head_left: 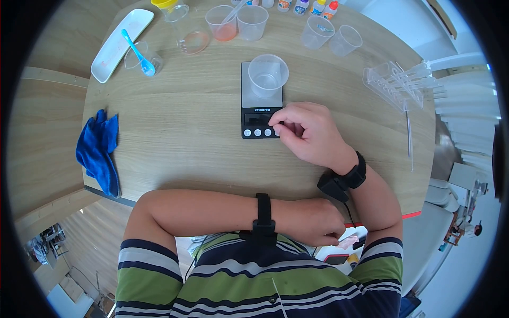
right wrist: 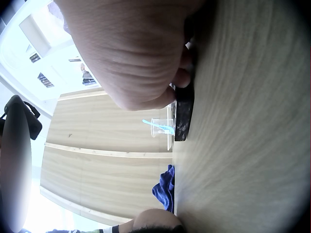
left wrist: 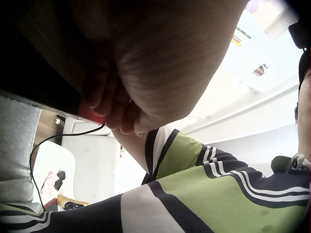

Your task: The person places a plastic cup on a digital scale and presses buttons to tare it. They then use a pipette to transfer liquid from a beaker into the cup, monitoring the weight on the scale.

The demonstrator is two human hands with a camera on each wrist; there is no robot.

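Note:
A black digital pocket scale (head_left: 262, 114) with a grey weighing plate lies mid-table, several round buttons along its near edge. A clear plastic cup (head_left: 268, 77) stands on the plate. My right hand (head_left: 310, 132) is over the scale's near right corner, fingers curled, the thumb and forefinger tips by the display and rightmost button. In the right wrist view, its fingertips rest at the top of the scale (right wrist: 183, 116). My left hand (head_left: 313, 222) lies in front of my body at the table's near edge, fingers loosely bent, holding nothing.
A blue cloth (head_left: 98, 153) lies at left. Behind it are a white tray (head_left: 121, 45) and a cup with a blue spoon (head_left: 142, 55). More plastic cups (head_left: 252, 24) and small bottles (head_left: 302, 6) line the back. A clear rack (head_left: 389, 87) stands at right.

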